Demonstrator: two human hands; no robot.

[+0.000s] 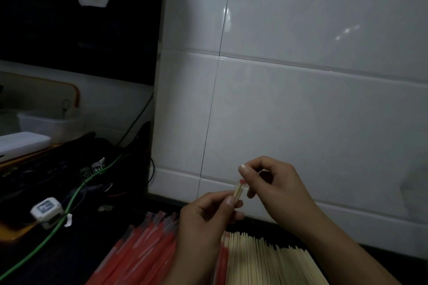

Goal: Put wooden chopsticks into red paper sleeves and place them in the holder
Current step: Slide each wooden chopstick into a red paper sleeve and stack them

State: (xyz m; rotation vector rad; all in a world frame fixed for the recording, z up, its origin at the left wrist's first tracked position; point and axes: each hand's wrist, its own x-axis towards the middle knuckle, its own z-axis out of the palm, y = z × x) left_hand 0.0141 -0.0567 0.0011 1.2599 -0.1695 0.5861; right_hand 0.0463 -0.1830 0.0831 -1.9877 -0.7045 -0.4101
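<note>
— What are the hands up to?

— The left hand (209,213) pinches a pair of wooden chopsticks (237,190) between thumb and curled fingers, the pale top ends poking up past the thumb. The right hand (275,183) hovers just above, thumb and forefinger pressed together on something small at the chopstick tips; there's a speck of red there, but it's too dim and tiny to say whether it's a sleeve.

— And the rest of the stock?

— Right under the hands, on the dark counter (76,252). A heap of red paper sleeves (143,252) lies to the left, fanned out and slanting away from the person. Just beside it on the right is a flat bundle of bare chopsticks (271,264), laid side by side with their ends toward the wall.

— A holder?

— I can't pick one out from here.

— What's around?

— A white tiled wall (301,76) straight ahead. Off to the left it's murky: a green cable (48,236) runs across the counter, past a small white device (46,209) with a label on it, and further back sits a white plastic tub (46,122)
</note>
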